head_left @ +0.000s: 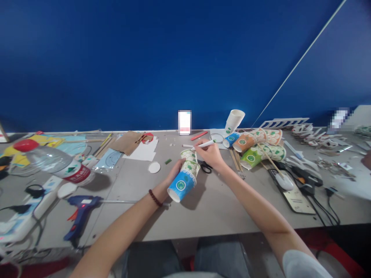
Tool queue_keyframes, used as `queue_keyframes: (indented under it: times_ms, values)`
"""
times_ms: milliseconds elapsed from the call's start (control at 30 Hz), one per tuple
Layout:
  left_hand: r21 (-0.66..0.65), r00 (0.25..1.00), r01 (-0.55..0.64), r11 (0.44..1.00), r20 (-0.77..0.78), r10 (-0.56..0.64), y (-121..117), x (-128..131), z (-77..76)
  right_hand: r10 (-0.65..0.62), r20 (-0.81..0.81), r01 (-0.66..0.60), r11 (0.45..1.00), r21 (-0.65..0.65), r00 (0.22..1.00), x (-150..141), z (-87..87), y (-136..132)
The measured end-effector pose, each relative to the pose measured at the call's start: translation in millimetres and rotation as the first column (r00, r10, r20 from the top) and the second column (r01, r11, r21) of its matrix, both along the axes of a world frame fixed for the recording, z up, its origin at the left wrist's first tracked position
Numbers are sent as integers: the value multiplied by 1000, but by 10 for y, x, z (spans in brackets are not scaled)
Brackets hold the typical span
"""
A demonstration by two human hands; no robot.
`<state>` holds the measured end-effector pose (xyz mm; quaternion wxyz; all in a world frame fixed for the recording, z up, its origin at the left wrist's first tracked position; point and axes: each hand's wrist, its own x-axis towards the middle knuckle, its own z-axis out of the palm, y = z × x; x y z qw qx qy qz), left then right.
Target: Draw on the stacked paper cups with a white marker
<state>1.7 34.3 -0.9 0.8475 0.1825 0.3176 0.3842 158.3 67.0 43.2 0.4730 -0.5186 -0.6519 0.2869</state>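
Over the middle of the table, my left hand is wrapped round a short stack of paper cups. The nearest cup is blue with a green round mark, and its base faces me; the farther ones are white with green leaves. A white marker pen sits pinched in the fingers of my right hand, its tip by the far end of the cups. Whether the tip touches a cup, I cannot tell. Black scissors lie just right of the cups. A white round lid-like disc rests to the left.
On the left are a plastic bottle, a blue glue gun and a white power strip. More stacked cups lie at right, beside wooden sticks. A lit phone leans on the blue wall.
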Motion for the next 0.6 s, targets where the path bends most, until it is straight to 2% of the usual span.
queue_keyframes:
  times_ms: [600]
  values:
    - [11, 1000, 17, 1000, 21, -17, 20, -15, -79, -17, 7, 18, 1000, -18, 1000, 8, 5, -6]
